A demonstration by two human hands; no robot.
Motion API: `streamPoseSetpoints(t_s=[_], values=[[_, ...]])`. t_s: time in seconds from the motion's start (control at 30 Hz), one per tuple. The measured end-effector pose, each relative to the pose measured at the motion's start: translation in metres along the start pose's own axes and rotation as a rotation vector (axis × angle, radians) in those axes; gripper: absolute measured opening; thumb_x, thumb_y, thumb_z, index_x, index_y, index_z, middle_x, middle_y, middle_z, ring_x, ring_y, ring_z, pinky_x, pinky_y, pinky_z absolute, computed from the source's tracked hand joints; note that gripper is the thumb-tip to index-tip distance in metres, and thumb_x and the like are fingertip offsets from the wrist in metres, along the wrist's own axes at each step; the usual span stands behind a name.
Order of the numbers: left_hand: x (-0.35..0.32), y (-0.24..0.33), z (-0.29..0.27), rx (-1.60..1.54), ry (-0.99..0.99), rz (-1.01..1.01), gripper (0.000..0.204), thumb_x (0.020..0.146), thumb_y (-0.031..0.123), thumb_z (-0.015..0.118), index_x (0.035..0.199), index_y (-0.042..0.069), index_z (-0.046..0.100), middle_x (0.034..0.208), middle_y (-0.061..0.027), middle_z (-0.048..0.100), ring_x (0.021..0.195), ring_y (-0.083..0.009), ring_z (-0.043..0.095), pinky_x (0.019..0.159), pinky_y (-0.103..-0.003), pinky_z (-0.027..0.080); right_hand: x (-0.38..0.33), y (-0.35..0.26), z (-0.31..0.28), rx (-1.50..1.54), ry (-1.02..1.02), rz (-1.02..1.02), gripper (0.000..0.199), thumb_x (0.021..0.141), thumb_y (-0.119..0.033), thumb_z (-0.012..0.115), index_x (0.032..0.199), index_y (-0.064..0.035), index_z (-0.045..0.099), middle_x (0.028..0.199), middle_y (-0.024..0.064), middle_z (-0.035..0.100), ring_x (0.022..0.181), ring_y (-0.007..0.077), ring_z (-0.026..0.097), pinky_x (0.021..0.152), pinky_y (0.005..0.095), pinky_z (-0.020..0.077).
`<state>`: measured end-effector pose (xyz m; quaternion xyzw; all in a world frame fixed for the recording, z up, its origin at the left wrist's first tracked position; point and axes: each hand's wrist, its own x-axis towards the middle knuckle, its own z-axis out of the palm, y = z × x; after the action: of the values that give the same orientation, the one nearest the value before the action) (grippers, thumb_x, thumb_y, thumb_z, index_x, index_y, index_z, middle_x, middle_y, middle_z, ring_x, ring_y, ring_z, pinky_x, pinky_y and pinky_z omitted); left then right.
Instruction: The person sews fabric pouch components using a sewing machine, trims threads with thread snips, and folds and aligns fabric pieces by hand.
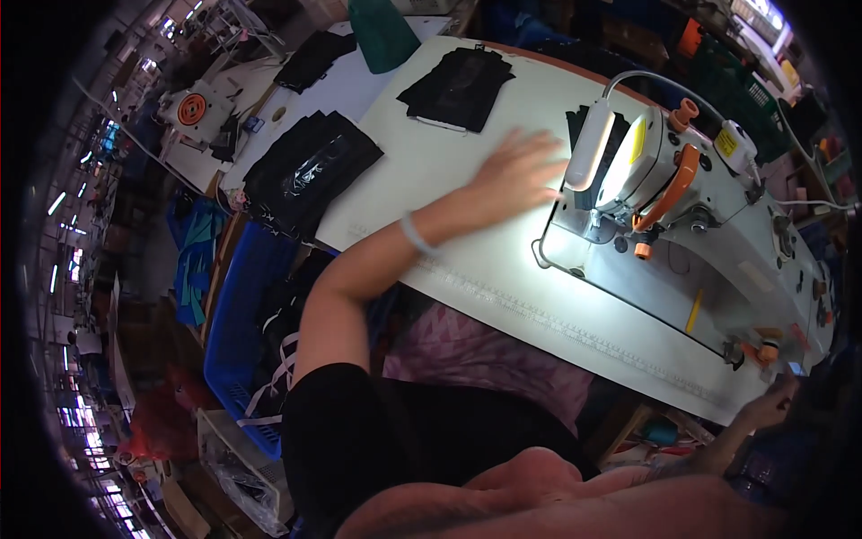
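My left hand [519, 177] is stretched over the white sewing table [539, 301], its fingers apart and blurred by motion. Just past its fingertips stands a white sewing machine [709, 193] with orange parts and a lit lamp [590, 148]. Under the needle area lies a dark fabric piece [588, 196], partly hidden by the machine head. At the table's right end is my right hand [768, 404], beside a small pale-blue lit spot; its fingers are too dark to make out. Nearest to the left forearm is a stack of black fabric pieces [314, 171] with a shiny panel.
Another black fabric stack [460, 88] lies at the table's far side, and a third [314, 61] farther left. A green cone [382, 36] stands behind them. Below the table's left edge is a blue plastic basket [235, 346] with dark fabric and white straps. A ruler strip [548, 314] runs along the front.
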<state>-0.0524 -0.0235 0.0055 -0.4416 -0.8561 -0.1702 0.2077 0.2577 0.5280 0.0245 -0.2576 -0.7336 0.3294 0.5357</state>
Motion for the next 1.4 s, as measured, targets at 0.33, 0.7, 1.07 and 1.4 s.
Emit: streamPoseSetpoints(t_s=[0.33, 0.7, 1.07, 1.4], values=[[-0.191, -0.095, -0.137, 0.660, 0.006, -0.663, 0.041, 0.087, 0.017, 0.070, 0.127, 0.008, 0.068, 0.133, -0.0132, 0.063, 0.125, -0.0319, 0.057, 0.108, -0.046, 0.043, -0.132, -0.136, 0.160, 0.109, -0.857, -0.593, 0.012, 0.097, -0.002, 0.061, 0.090, 0.0024, 0.070, 0.072, 0.0081, 0.056, 0.061, 0.0160, 0.048, 0.054, 0.0310, 0.0374], [-0.134, -0.062, -0.192, 0.631, 0.664, -0.428, 0.029, 0.093, 0.010, 0.064, 0.121, 0.002, 0.069, 0.128, -0.0155, 0.068, 0.114, -0.0316, 0.066, 0.098, -0.041, 0.052, -0.221, -0.252, 0.235, 0.632, -1.315, -0.181, 0.019, 0.100, -0.017, 0.062, 0.098, -0.0004, 0.070, 0.073, 0.0037, 0.062, 0.062, 0.0119, 0.053, 0.058, 0.0284, 0.0430], [-0.098, 0.065, -0.104, -0.242, 0.069, -0.236, 0.053, 0.090, 0.017, 0.073, 0.138, -0.001, 0.056, 0.145, -0.0152, 0.053, 0.131, -0.0319, 0.054, 0.111, -0.042, 0.041, -0.237, -0.258, 0.238, 0.762, -1.336, 0.657, 0.019, 0.099, -0.020, 0.067, 0.106, -0.0038, 0.063, 0.071, -0.0086, 0.055, 0.063, -0.0004, 0.045, 0.055, 0.0215, 0.0342], [-0.092, 0.093, -0.062, -1.278, -0.074, -0.776, 0.046, 0.090, 0.007, 0.076, 0.133, 0.000, 0.059, 0.103, -0.0046, 0.067, 0.091, -0.0081, 0.062, 0.080, -0.023, 0.052, -0.215, -0.222, 0.200, 0.519, -1.319, 0.255, 0.023, 0.095, -0.014, 0.071, 0.111, 0.0004, 0.065, 0.082, -0.0039, 0.059, 0.073, 0.0031, 0.051, 0.064, 0.0216, 0.0420]])
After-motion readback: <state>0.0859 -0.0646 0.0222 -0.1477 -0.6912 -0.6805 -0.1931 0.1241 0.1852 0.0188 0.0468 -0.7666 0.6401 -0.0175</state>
